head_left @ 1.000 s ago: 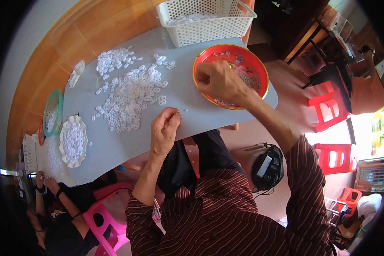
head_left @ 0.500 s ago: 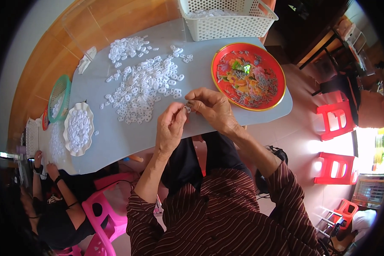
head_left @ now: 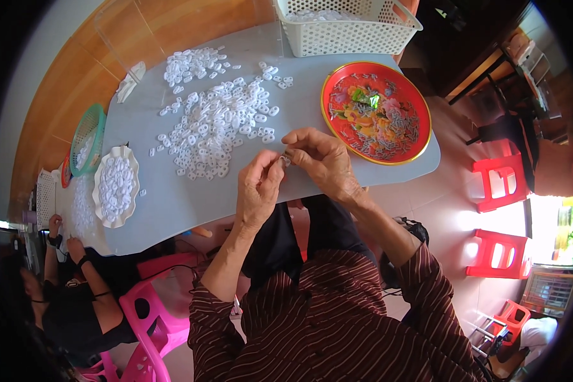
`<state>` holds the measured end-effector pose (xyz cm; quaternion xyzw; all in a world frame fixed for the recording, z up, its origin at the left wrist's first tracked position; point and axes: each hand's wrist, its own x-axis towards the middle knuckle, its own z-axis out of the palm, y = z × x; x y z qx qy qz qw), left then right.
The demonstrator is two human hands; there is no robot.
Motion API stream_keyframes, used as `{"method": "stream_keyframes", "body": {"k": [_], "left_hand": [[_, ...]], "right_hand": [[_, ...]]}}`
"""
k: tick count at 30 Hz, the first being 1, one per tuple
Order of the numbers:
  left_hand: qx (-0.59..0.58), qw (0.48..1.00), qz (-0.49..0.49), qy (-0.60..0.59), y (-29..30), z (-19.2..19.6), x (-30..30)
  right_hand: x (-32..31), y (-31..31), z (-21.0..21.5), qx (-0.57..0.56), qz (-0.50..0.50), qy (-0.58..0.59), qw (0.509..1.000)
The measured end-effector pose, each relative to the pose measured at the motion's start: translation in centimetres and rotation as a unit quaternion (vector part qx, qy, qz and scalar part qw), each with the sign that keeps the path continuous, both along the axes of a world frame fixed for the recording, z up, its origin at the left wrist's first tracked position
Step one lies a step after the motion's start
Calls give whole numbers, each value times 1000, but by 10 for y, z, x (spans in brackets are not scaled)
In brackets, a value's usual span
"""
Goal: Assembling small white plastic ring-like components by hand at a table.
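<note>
Just past the table's front edge, my left hand [head_left: 259, 191] pinches a small white two-holed plastic piece [head_left: 286, 161] between thumb and fingers. My right hand [head_left: 328, 167] meets it there, thumb and forefinger closed at the same piece; whatever tiny thing they grip is hidden. Beyond my hands, a loose heap of white two-holed plastic pieces [head_left: 216, 124] is spread over the grey table [head_left: 172, 216]. On the right lies a round red floral tray [head_left: 330, 114] with a gold rim, scattered with many small grey metal pins [head_left: 398, 124].
At the far edge stands a white perforated basket [head_left: 347, 46] of white pieces. A scalloped white dish [head_left: 134, 167] and a green basket [head_left: 99, 137] hold more on the left. A co-worker's arm [head_left: 92, 274] reaches in there. Pink chair [head_left: 153, 318], red stools [head_left: 500, 184].
The table and its contents sit slightly further right in the picture. My hands remain together at the white piece, with only small finger movement.
</note>
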<state>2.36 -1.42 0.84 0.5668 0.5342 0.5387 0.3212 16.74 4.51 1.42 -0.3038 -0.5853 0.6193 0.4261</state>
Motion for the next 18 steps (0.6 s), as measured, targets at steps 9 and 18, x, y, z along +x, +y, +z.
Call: {"method": "stream_keyframes", "body": {"k": [9, 18], "left_hand": [[6, 1000, 5, -3, -1, 2, 1], [-1, 1000, -2, -26, -2, 2, 1]], "right_hand": [[-1, -2, -5, 2, -4, 11, 1000], [6, 2, -3, -2, 20, -26, 999]]}}
